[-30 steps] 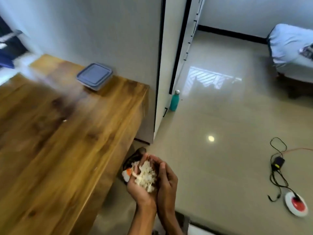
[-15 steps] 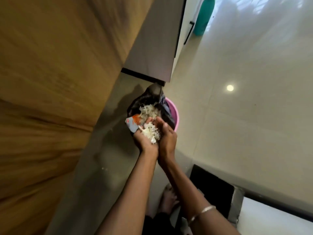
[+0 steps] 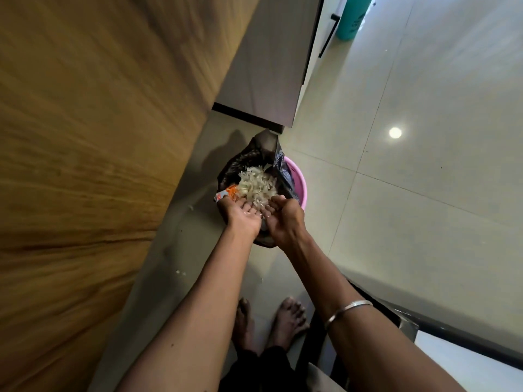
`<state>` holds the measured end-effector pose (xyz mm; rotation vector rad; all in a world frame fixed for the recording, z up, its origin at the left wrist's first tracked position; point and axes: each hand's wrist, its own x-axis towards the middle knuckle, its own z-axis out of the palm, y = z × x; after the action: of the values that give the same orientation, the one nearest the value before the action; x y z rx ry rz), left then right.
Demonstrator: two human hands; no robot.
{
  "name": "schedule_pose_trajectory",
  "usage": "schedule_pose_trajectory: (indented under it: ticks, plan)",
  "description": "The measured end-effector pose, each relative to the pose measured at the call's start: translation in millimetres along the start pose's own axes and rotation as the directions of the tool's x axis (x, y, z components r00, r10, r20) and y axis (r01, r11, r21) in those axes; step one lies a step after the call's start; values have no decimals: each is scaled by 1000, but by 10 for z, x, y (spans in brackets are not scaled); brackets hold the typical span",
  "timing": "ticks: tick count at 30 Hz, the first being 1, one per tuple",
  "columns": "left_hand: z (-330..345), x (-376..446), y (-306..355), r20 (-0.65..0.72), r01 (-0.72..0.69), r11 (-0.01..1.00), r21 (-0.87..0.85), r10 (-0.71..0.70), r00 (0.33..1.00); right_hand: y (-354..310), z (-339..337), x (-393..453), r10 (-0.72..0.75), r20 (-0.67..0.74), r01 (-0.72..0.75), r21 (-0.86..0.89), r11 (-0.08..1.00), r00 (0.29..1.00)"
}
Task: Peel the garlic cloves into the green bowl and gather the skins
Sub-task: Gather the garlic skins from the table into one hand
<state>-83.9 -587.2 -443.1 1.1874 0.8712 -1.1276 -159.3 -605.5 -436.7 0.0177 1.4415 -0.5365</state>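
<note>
A pile of pale garlic skins lies inside a pink bin lined with a black bag, on the floor beside the wooden table. My left hand and my right hand hover side by side over the bin's near rim, palms up and tilted toward the pile. Both hands have loosely spread fingers and nothing visible in them. The green bowl and the garlic cloves are out of view.
The wooden table fills the left side, its edge just left of the bin. An orange and white wrapper lies in the bin. A teal bottle stands on the tiled floor far right. My bare feet are below.
The cupped hands carried the skins down from beside the table to the bin and opened; the skins that lay in my palms now lie in the bin.
</note>
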Motion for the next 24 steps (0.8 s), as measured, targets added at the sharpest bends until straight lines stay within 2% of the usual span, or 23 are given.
schedule_pose_trajectory:
  ticks: [3, 5, 7, 11, 13, 16, 18, 21, 24]
  plan:
    - [10, 24, 14, 3, 21, 1000, 0, -21, 1000, 4, -22, 65, -10, 101, 12, -22, 1000, 995]
    - [13, 38, 25, 9, 12, 1000, 15, -13, 1000, 11, -31, 82, -33, 96, 45, -135, 990, 995]
    - [15, 66, 46, -3, -26, 999, 34, 26, 1000, 29, -52, 117, -118, 107, 142, -252, 957, 987]
    - [26, 82, 69, 47, -80, 994, 69, 76, 996, 66, -85, 153, -369, 206, 423, -474, 772, 906]
    - [35, 68, 58, 71, -70, 992, 107, 63, 995, 72, -62, 105, -415, 287, 503, -544, 671, 863]
    - [50, 164, 63, 70, -69, 990, 119, 61, 996, 58, -66, 38, -370, 440, 574, -592, 565, 818]
    - [71, 156, 74, 87, -38, 997, 71, 31, 996, 44, -75, 72, -362, 410, 546, -594, 591, 837]
    - [142, 67, 88, 128, 10, 999, 46, -16, 992, 55, -68, 247, -430, 225, 467, -631, 619, 874]
    - [216, 88, 98, 68, 19, 996, 91, -26, 997, 47, -76, 338, -443, 140, 417, -659, 626, 886]
